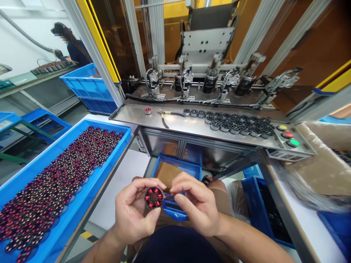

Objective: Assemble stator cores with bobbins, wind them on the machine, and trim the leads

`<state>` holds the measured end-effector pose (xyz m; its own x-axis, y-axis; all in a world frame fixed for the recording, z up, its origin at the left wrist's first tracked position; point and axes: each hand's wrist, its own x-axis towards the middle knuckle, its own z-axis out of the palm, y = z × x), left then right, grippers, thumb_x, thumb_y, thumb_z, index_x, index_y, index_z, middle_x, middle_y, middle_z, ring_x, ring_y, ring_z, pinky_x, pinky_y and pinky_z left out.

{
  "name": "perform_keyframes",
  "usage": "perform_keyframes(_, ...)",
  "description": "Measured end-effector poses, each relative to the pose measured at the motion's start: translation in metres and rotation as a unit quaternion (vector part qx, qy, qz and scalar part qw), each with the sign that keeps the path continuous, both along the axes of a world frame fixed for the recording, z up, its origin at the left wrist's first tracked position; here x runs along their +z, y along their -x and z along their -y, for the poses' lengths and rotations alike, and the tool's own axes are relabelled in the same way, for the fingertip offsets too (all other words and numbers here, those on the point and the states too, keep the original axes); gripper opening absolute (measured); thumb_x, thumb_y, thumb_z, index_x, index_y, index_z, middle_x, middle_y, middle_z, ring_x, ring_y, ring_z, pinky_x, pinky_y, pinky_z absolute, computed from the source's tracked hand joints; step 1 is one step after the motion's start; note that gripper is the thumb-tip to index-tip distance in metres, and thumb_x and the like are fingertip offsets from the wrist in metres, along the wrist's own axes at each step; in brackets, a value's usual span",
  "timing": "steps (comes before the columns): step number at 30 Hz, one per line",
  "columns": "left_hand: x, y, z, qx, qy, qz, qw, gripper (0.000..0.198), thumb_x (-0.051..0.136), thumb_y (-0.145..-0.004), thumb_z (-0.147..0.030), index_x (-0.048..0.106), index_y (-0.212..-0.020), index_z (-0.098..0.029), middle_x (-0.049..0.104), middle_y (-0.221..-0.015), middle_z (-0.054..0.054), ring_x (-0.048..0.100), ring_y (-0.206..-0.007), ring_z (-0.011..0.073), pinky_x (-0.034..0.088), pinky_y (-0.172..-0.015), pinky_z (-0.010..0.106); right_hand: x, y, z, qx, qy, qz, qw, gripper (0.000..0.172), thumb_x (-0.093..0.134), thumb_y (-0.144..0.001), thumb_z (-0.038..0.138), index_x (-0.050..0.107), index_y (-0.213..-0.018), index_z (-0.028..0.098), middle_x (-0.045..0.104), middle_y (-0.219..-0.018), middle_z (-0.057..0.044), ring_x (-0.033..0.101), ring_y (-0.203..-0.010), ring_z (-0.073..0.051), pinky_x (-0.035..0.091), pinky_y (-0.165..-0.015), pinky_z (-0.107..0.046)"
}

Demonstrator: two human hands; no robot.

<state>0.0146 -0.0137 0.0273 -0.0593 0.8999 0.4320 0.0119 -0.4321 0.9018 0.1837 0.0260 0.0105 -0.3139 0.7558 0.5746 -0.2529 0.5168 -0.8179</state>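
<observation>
My left hand (pixel 137 210) grips a round motor stator (pixel 154 197) between thumb and fingers, its face with dark-red coils turned towards me. Just to its right is my right hand (pixel 194 202), with thumb and forefinger brought close together in a pinch. Thin strands seem to run from the stator towards those fingertips, too fine to make out. A large blue tray (pixel 124 140) on my left holds many similar red-wound stators (pixel 68 171).
On the machine's metal ledge (pixel 181 126) lie one red stator (pixel 147 111), pliers (pixel 163 118) and rows of black-and-silver rings (pixel 236 124). Buttons (pixel 287 135) sit at its right end. Below is a blue bin (pixel 196 170) with cardboard. A person (pixel 76 49) works at the far left.
</observation>
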Motion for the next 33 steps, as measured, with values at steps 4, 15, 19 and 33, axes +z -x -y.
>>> perform_keyframes(4,0.001,0.001,0.0,-0.021,0.01,0.01,1.0,0.039,0.065,-0.068,-0.004,0.068,-0.104,-0.02,0.074,-0.093,0.007,0.074,-0.086,0.0195,0.06,-0.077,0.025,0.003,0.0,-0.005,0.0,-0.066,0.015,0.998,0.022,0.066,-0.087,0.011,0.069,-0.107,0.019,0.063,-0.086,-0.007,0.059,-0.078,-0.018,0.051,-0.069,-0.033)
perform_keyframes(15,-0.003,-0.007,0.004,0.052,-0.056,-0.045,0.996,0.049,0.067,-0.065,0.003,0.064,-0.108,-0.021,0.073,-0.1,0.005,0.071,-0.088,0.0152,0.058,-0.077,0.019,0.001,0.01,0.012,-0.066,-0.12,-0.048,0.989,0.024,0.062,-0.083,0.003,0.07,-0.103,0.015,0.063,-0.077,-0.006,0.057,-0.07,-0.016,0.05,-0.063,-0.033)
perform_keyframes(19,0.001,-0.006,0.004,0.011,-0.011,0.008,1.0,0.041,0.07,-0.07,-0.005,0.067,-0.107,-0.023,0.074,-0.098,0.005,0.072,-0.085,0.0166,0.059,-0.075,0.022,0.003,0.002,-0.001,-0.033,-0.136,-0.034,0.99,0.024,0.068,-0.088,0.016,0.069,-0.112,0.018,0.064,-0.083,-0.006,0.06,-0.076,-0.018,0.052,-0.068,-0.035)
perform_keyframes(33,0.005,-0.005,0.001,-0.129,0.141,0.128,0.973,0.031,0.08,-0.075,-0.034,0.07,-0.1,-0.019,0.076,-0.085,0.007,0.072,-0.079,0.0173,0.055,-0.069,0.019,0.027,0.0,-0.028,0.028,-0.268,0.036,0.962,0.015,0.066,-0.094,0.03,0.072,-0.09,0.017,0.071,-0.101,-0.011,0.064,-0.092,-0.018,0.056,-0.079,-0.039)
